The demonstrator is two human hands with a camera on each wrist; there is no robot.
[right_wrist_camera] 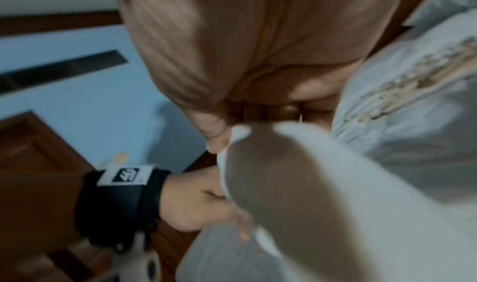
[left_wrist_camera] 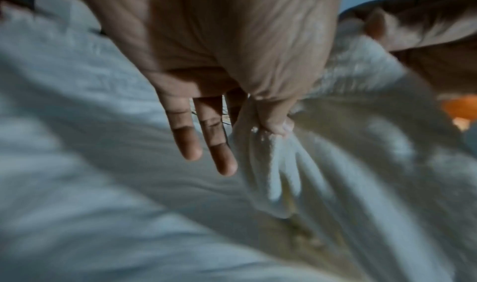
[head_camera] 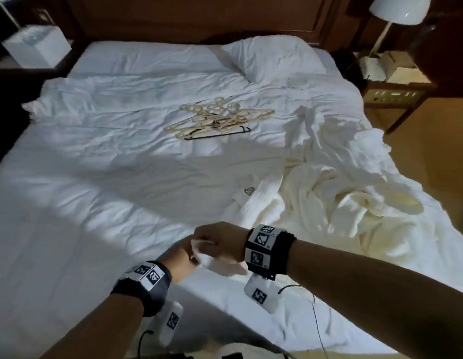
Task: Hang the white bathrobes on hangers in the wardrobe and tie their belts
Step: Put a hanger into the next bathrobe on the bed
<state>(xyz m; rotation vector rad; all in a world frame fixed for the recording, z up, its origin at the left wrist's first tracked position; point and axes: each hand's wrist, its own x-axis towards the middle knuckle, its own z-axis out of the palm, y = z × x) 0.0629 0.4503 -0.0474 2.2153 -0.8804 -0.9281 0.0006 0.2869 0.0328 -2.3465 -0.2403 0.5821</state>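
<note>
White bathrobes (head_camera: 316, 193) lie crumpled on the right half of the bed (head_camera: 95, 164). Both hands meet over the bed's near edge and hold one white terry fold (head_camera: 220, 265) of a robe. My left hand (head_camera: 190, 255) pinches the cloth (left_wrist_camera: 271, 164) between thumb and forefinger, with the other fingers (left_wrist_camera: 191, 143) straight. My right hand (head_camera: 207, 242) is curled around the same fold, its thumb pressing the cloth (right_wrist_camera: 296, 184) in the right wrist view. A heap of cream hangers (head_camera: 217, 117), with one black hanger (head_camera: 220, 133), lies mid-bed, beyond both hands. No wardrobe shows.
A pillow (head_camera: 274, 58) lies against the dark wooden headboard (head_camera: 199, 16). A nightstand with a white box (head_camera: 37, 47) is at the left. Another nightstand (head_camera: 396, 94) with a lamp (head_camera: 399, 9) stands at the right, and tan floor (head_camera: 432, 151) runs along the bed's right side.
</note>
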